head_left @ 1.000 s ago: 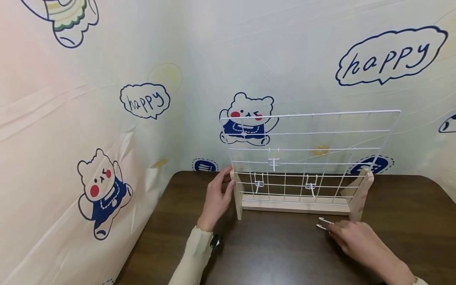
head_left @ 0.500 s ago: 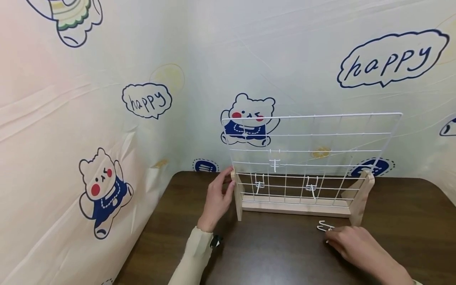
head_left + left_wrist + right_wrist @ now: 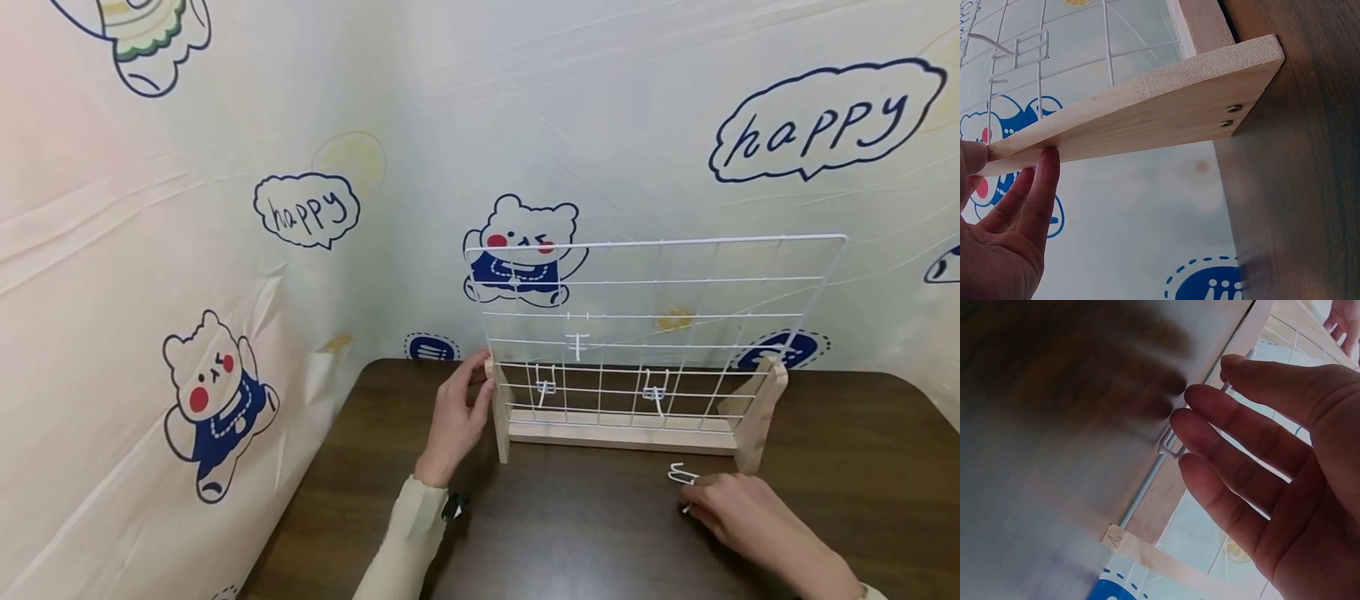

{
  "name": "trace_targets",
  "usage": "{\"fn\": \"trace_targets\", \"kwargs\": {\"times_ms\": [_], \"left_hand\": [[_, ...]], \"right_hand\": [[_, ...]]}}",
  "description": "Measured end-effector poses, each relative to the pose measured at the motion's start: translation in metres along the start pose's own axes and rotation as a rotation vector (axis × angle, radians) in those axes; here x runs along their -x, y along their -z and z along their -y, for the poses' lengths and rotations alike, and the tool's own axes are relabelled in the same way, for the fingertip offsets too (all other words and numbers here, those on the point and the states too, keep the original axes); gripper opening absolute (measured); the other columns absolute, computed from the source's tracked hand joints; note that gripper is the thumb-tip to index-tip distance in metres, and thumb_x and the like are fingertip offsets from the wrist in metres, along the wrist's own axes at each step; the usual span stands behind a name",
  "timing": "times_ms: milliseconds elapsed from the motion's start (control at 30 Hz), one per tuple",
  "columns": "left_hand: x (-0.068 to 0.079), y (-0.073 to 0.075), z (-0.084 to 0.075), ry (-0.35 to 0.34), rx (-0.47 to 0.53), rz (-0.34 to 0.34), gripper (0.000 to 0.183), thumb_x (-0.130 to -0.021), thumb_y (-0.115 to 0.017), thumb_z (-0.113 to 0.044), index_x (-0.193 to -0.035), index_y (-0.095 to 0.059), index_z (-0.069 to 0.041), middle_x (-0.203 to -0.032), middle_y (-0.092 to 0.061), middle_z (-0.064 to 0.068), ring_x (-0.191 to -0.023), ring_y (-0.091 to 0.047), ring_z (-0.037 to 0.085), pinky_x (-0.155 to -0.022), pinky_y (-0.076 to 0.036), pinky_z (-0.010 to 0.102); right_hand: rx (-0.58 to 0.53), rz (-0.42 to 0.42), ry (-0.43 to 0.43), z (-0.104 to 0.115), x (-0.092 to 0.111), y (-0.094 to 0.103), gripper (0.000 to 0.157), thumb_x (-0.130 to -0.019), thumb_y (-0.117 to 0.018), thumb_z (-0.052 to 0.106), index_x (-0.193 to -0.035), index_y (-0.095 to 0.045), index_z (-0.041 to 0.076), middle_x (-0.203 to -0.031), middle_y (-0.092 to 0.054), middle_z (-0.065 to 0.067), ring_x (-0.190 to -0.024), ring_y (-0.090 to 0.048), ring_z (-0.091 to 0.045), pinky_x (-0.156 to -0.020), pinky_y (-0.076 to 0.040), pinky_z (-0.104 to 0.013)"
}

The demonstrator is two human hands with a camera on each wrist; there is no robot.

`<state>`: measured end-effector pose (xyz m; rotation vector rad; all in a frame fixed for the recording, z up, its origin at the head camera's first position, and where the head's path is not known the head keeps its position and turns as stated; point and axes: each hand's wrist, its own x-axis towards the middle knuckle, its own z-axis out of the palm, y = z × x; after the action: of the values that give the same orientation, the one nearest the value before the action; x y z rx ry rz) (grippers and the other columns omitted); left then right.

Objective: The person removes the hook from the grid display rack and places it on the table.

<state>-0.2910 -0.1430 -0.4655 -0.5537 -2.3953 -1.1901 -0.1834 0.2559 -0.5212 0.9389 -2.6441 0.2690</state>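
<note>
Head view: white hook [image 3: 684,475] in right hand [image 3: 738,510], prongs [image 3: 674,477] leftward, axis crosswise

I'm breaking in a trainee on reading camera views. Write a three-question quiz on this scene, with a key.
1. How many white hooks hang on the wire grid?
2. True or false: the left hand holds one of the hanging hooks.
3. What does the right hand hold?

Key:
1. Three: one higher up, two lower down.
2. False; it is at the upper end of a wooden upright, apart from the hooks.
3. A loose white hook, off the grid.
</note>
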Motion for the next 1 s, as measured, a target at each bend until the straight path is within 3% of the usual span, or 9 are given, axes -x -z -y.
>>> {"fn": "trace_targets", "kwargs": {"times_ms": [367, 633, 1000], "left_hand": [[0.0005, 0.0006, -0.0011, -0.014, -0.014, -0.006, 0.045, -0.106, -0.061, -0.02, -0.15, -0.053, -0.016, -0.14, -0.067, 0.011, -0.116, -0.072, 0.028, -0.09, -0.064, 0.038], [0.0008, 0.0008, -0.0007, -0.009, -0.009, 0.001, 0.044, -0.106, -0.062, -0.02, -0.149, -0.053, -0.015, -0.14, -0.067, 0.011, -0.116, -0.072, 0.027, -0.091, -0.064, 0.037], [0.0016, 0.0014, -0.0018, -0.005, -0.001, -0.003, 0.044, -0.106, -0.061, -0.02, -0.149, -0.053, -0.016, -0.139, -0.067, 0.011, -0.114, -0.073, 0.027, -0.087, -0.065, 0.037]], "right_hand": [[-0.012, 0.066, -0.033, 0.0021, -0.0015, 0.0002, 0.024, -0.081, -0.086, 0.02, -0.077, -0.065, 0.031, -0.074, -0.063, 0.02, -0.06, -0.054, 0.002, -0.048, -0.038, -0.026], [0.034, 0.022, -0.01, 0.003, -0.0006, -0.0024, 0.028, -0.078, -0.088, 0.022, -0.075, -0.062, 0.032, -0.071, -0.063, 0.018, -0.058, -0.057, -0.005, -0.046, -0.039, -0.029], [0.052, 0.04, -0.021, 0.0043, -0.0029, -0.0002, 0.028, -0.077, -0.088, 0.022, -0.074, -0.062, 0.031, -0.071, -0.063, 0.016, -0.058, -0.059, -0.008, -0.047, -0.04, -0.03]]}}
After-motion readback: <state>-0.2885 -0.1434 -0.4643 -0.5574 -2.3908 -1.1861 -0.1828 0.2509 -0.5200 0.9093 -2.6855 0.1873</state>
